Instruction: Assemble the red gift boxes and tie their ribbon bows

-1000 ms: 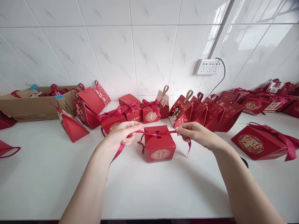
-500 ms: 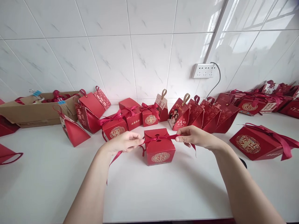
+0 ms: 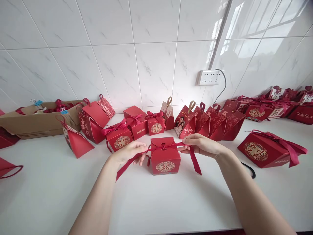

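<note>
A red gift box (image 3: 165, 160) with a gold round emblem stands upright on the white table in front of me. Across its top runs a dark red ribbon (image 3: 196, 162), crossed or knotted at the middle of the lid. To the left of the box, my left hand (image 3: 133, 151) pinches one side of the ribbon, and a tail slants down below the fingers. On the other side, my right hand (image 3: 201, 145) pinches the opposite length near the box's right edge, its tail dangling under the fingertips. Both lengths are stretched out sideways.
Behind stand several red boxes with bows (image 3: 156, 125) and several pointed boxes with loops (image 3: 185, 125). A cardboard tray (image 3: 41, 122) of ribbon sits back left. At right are a larger bowed box (image 3: 259, 150) and a black band (image 3: 251, 171). A wall socket (image 3: 209, 77) has a cable.
The ribbon tails now hang differently, broader and more visible below both hands. My right hand has shifted slightly closer to the box. The whole view has moved a little.
</note>
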`<state>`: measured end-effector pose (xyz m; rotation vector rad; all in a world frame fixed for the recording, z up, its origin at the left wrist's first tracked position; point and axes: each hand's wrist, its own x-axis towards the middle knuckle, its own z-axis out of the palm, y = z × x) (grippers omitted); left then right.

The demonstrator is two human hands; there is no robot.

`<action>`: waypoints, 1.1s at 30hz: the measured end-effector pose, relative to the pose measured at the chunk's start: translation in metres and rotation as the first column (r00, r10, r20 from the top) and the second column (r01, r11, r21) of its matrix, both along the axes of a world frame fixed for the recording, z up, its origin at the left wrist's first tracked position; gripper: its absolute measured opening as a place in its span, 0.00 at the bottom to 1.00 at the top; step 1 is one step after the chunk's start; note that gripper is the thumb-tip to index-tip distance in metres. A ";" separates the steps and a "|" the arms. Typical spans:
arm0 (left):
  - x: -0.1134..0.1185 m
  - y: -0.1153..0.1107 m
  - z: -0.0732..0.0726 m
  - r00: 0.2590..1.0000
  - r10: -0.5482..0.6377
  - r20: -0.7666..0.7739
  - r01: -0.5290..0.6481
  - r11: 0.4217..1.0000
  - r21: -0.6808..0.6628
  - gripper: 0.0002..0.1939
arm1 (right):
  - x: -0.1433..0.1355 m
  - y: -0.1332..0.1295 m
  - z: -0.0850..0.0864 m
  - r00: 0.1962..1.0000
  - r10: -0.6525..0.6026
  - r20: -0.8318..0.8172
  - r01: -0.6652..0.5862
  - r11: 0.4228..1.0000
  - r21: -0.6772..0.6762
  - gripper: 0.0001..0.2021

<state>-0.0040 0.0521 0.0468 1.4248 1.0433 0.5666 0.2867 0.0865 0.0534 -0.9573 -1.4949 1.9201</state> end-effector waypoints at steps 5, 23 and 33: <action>-0.005 0.006 -0.013 0.996 -0.023 0.083 0.024 1.000 -0.009 0.20 | 0.003 0.007 -0.010 0.994 0.068 -0.085 -0.070 0.997 -0.024 0.12; 0.016 -0.010 0.016 0.993 -0.110 0.051 0.108 0.994 0.034 0.14 | 0.000 -0.021 0.020 0.957 0.161 0.241 -0.232 0.926 0.299 0.16; 0.027 -0.016 0.024 1.000 -0.017 -0.019 0.019 0.997 0.077 0.14 | -0.041 -0.029 0.007 0.963 -0.238 0.122 0.118 0.788 0.604 0.19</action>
